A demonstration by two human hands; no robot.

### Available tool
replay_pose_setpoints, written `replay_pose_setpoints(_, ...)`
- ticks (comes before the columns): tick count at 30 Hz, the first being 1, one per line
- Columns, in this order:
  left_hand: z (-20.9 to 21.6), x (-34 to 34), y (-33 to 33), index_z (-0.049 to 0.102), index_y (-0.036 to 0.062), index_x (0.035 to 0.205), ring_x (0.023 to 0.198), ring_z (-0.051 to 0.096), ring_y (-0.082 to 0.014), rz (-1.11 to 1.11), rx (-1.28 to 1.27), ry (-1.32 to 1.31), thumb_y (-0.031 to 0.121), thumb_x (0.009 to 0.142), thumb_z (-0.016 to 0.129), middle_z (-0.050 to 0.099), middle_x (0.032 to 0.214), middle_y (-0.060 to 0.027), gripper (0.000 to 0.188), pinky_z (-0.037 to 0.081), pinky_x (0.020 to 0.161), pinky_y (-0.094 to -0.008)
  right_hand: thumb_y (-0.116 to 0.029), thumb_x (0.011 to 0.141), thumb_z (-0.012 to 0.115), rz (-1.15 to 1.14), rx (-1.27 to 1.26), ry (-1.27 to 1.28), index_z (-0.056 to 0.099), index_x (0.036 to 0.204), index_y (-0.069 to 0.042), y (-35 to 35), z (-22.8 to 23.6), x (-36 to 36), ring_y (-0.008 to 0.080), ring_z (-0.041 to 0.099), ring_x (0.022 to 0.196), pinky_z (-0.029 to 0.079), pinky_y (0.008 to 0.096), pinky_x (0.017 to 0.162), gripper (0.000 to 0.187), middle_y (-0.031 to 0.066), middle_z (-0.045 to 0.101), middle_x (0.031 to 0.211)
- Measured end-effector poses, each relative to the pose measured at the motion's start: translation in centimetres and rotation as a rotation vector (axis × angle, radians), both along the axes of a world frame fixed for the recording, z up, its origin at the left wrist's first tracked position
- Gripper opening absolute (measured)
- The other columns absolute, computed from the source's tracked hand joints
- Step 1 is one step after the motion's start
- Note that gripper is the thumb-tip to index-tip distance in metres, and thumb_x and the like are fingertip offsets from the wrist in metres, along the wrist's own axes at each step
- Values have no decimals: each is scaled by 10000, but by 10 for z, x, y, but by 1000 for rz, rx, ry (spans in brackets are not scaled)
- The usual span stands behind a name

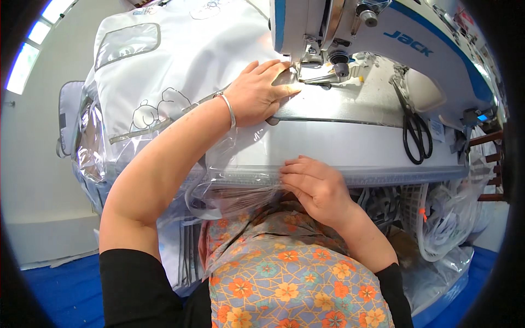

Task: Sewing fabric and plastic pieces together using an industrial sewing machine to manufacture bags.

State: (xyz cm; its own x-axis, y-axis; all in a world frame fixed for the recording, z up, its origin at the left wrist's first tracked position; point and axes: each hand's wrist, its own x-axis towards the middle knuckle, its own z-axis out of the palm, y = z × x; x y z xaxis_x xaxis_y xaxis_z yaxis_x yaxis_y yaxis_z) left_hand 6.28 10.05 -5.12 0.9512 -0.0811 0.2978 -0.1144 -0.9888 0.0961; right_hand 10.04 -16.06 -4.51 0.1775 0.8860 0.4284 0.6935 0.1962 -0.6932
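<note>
1. Left hand (257,93): open, palm flat on the clear plastic sheet (246,164), fingertips just beside the presser foot (311,63) of the sewing machine (383,49).
2. Right hand (317,186): fingers curled, pinching the sheet's edge at the table front (383,175).
3. Scissors (415,131) lie on the machine bed (right side).
4. White fabric (180,60): behind the left forearm.
</note>
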Motion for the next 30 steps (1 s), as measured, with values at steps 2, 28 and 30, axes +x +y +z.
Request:
replay_pose_setpoints(2, 0, 1, 5, 706, 195, 1227, 1346, 455, -304, -35, 21, -31, 188, 925, 570, 534, 1403, -157, 332, 335, 1110, -463, -3, 800, 729, -14, -5, -3, 722, 959, -26, 3, 0, 3, 314, 682, 1022, 542, 427, 953, 161, 108, 721, 1053)
replay_pose_setpoints(28, -139, -592, 131, 581, 69, 1329, 1087, 651, -260, 1526, -1577, -975, 540, 870, 725, 663, 1211, -101, 673, 532, 886, -372, -89, 958, 666, 213, -507, 1086, 680, 1177, 9, 38, -86, -98, 131, 628, 1054, 496, 281, 915, 240, 58, 689, 1133)
replay_pose_setpoints(30, -159, -611, 135, 628, 80, 1266, 1001, 688, -257, 1506, -1828, -1020, 518, 865, 738, 694, 1142, -78, 604, 567, 828, -374, -113, 971, 650, 214, -501, 1103, 681, 1175, 7, 37, -95, -112, 128, 621, 1059, 485, 270, 919, 239, 56, 691, 1124)
